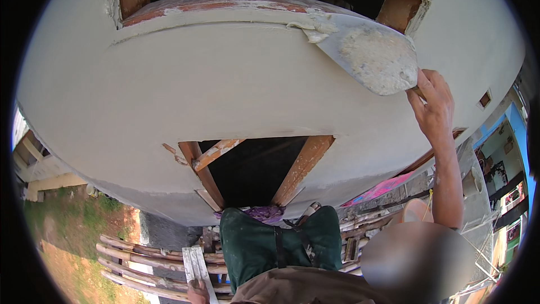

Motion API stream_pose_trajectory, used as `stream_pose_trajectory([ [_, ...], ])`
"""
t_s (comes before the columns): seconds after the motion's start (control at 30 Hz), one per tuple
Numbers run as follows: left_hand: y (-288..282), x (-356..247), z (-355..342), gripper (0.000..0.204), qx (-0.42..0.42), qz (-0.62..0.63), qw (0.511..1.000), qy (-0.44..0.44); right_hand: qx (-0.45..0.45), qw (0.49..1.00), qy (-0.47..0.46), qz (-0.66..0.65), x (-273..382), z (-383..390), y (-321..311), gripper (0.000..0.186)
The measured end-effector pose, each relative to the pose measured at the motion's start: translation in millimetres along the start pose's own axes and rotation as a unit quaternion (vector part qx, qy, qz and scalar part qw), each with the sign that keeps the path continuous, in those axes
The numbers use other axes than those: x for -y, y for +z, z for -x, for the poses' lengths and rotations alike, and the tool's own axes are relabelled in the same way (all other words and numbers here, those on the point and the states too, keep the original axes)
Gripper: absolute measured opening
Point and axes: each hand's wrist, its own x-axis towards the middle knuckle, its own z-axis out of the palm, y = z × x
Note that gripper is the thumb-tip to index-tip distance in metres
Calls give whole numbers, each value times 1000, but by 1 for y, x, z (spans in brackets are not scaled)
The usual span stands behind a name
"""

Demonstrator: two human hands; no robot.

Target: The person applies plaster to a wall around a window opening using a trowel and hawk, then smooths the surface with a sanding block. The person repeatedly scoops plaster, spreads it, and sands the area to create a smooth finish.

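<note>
Looks down at far left on a patch of grassy, ochre-brown ground [76, 231], then on rough, round wooden poles [140, 258]. Has the left hand [197, 294] on a narrow, straight, whitish, smeared board [194, 262] (mostly cut off by the lower edge, so cannot tell whether clasping it or merely resting there). Faces a pale grey plastered wall [236, 90], with a low, dark opening framed in brown wood [247, 169] and, higher up, a long, red-and-white smeared sill [225, 7]. Shows dark green cloth trousers [247, 242] below. Farther right, brings soft, off-white plaster [318, 28] to the wall just under the sill's right part, at the leftward tip of a broad, tapering, mortar-caked metal trowel [377, 59]. Pinches its handle end between thumb and fingers of the raised right hand [433, 104].
</note>
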Motion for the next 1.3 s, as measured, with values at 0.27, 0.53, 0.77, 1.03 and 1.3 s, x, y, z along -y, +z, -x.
stream_pose_trajectory([
  [0.27,-103,-38,-26,42,124,250,944,-177,-5,1000,-18,12,17,-14,0,44],
  [0.53,-129,-50,-33,45,94,269,935,-209,-5,999,-35,4,51,-38,1,42],
  [0.77,-132,-51,-35,46,96,285,928,-219,5,999,-30,-26,117,-82,-5,36],
  [1.03,-129,-51,-29,48,107,254,936,-219,254,775,13,-579,290,2,44,32],
  [1.3,-140,-50,-28,45,137,240,939,-203,603,578,-79,-544,552,182,134,53],
])
